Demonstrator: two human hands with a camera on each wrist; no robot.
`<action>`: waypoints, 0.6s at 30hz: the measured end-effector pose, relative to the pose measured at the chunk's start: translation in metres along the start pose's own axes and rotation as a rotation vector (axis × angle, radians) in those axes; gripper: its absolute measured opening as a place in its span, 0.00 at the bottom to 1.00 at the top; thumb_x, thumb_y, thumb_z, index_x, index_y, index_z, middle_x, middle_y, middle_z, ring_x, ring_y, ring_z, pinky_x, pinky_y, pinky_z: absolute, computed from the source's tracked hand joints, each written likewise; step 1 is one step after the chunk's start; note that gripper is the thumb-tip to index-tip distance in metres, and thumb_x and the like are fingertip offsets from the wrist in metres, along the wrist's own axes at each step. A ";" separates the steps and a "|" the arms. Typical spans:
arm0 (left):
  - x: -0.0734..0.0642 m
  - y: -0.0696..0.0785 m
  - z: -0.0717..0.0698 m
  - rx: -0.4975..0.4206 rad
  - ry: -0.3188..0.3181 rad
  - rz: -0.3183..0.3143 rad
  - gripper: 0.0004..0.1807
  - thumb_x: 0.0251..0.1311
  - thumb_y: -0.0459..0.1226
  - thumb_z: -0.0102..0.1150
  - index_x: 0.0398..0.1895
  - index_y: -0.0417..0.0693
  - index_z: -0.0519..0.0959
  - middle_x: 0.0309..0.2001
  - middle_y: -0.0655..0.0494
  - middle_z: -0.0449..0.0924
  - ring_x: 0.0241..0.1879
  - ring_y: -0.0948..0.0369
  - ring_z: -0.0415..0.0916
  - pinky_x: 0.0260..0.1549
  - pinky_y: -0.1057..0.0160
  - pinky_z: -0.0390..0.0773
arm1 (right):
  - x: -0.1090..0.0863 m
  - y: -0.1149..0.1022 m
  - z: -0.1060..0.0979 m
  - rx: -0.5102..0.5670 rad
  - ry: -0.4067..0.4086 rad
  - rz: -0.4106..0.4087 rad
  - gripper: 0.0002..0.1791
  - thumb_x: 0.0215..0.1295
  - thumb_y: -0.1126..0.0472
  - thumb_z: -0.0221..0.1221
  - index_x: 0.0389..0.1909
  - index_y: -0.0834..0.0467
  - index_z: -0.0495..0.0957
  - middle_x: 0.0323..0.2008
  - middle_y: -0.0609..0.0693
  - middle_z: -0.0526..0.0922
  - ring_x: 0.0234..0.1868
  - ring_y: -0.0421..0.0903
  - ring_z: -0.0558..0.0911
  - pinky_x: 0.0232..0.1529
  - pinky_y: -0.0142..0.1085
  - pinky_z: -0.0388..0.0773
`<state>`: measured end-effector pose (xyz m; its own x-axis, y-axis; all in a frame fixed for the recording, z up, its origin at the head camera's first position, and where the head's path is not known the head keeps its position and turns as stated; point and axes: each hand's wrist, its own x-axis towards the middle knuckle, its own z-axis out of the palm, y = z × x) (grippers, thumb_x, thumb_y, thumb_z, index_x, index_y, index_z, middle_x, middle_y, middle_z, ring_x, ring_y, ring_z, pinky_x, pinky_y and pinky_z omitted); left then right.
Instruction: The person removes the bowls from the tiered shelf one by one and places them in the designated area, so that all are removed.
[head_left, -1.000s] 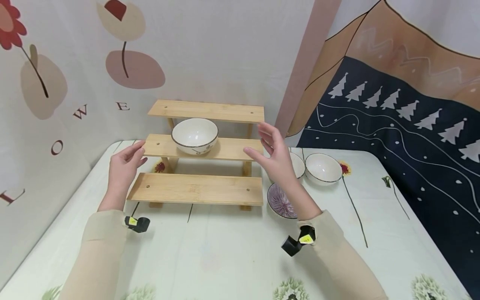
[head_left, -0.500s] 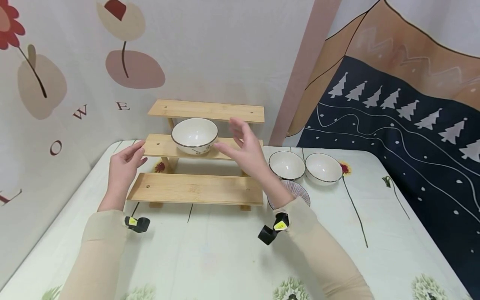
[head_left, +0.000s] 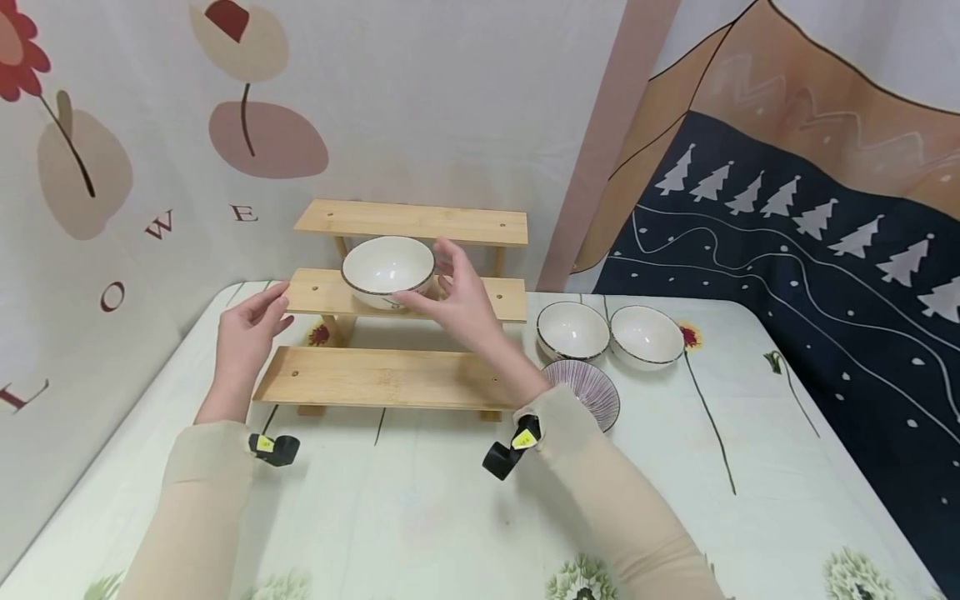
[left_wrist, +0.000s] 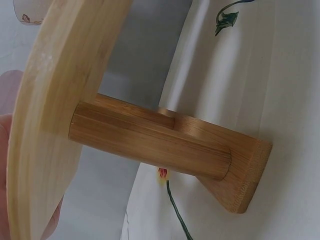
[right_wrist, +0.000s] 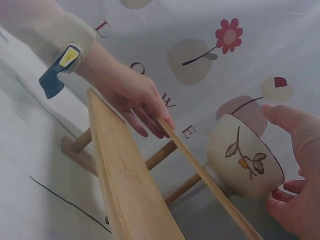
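A three-tier wooden shelf [head_left: 390,379] stands on the table. My left hand [head_left: 251,342] pinches the left end of its middle board, as the right wrist view also shows. On that board sits a white bowl [head_left: 386,267] with a dark rim; a leaf-and-berry print [right_wrist: 246,159] shows on its side in the right wrist view. My right hand [head_left: 461,304] is at the bowl's right side, thumb in front and fingers spread round towards the back. Whether it presses on the bowl, I cannot tell. Some left fingers are hidden behind the board in the left wrist view.
Right of the shelf, two white bowls, a nearer-left one [head_left: 573,332] and a right one [head_left: 647,337], stand side by side. A purple-striped bowl [head_left: 588,392] is in front of them, partly behind my right forearm. Printed curtains [head_left: 450,108] close off the back.
My right hand has moved left from the shelf's right end to the bowl on the middle board. My left hand has stayed at the board's end.
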<state>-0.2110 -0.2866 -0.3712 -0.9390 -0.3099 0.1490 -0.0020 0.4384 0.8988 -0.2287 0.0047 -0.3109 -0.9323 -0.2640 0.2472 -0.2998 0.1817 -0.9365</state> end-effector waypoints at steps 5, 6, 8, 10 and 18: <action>-0.001 0.000 -0.001 0.003 0.001 0.006 0.28 0.76 0.47 0.45 0.71 0.42 0.67 0.73 0.44 0.66 0.64 0.64 0.76 0.52 0.81 0.80 | 0.003 0.003 0.004 0.004 -0.009 0.001 0.55 0.54 0.58 0.74 0.77 0.60 0.51 0.76 0.57 0.59 0.74 0.51 0.65 0.78 0.40 0.67; -0.001 -0.001 -0.001 0.005 0.002 0.006 0.28 0.76 0.47 0.45 0.71 0.42 0.67 0.73 0.44 0.66 0.64 0.63 0.76 0.52 0.81 0.80 | 0.004 0.003 0.005 0.008 -0.013 0.002 0.55 0.54 0.58 0.74 0.77 0.60 0.50 0.75 0.57 0.60 0.74 0.52 0.65 0.78 0.40 0.67; -0.001 -0.001 -0.001 0.000 0.002 0.004 0.27 0.76 0.47 0.46 0.71 0.42 0.68 0.73 0.44 0.66 0.64 0.64 0.76 0.52 0.82 0.80 | 0.005 0.005 0.007 0.014 -0.019 0.003 0.56 0.54 0.59 0.74 0.77 0.61 0.49 0.75 0.58 0.60 0.75 0.52 0.65 0.79 0.40 0.66; -0.001 -0.001 -0.001 -0.007 0.003 0.001 0.27 0.76 0.47 0.46 0.71 0.42 0.68 0.73 0.44 0.66 0.63 0.65 0.76 0.52 0.82 0.80 | 0.007 0.006 0.009 0.016 -0.025 0.005 0.57 0.54 0.59 0.74 0.77 0.61 0.47 0.74 0.58 0.60 0.75 0.53 0.65 0.78 0.40 0.66; 0.000 0.000 0.000 -0.020 0.005 -0.008 0.27 0.75 0.47 0.47 0.71 0.42 0.68 0.73 0.45 0.66 0.63 0.65 0.76 0.51 0.83 0.79 | 0.011 0.007 0.016 -0.020 -0.026 0.037 0.63 0.52 0.55 0.75 0.79 0.58 0.41 0.74 0.56 0.61 0.72 0.50 0.68 0.75 0.40 0.71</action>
<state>-0.2112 -0.2866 -0.3717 -0.9374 -0.3172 0.1437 -0.0027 0.4192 0.9079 -0.2381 -0.0125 -0.3188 -0.9373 -0.2813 0.2060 -0.2697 0.2109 -0.9396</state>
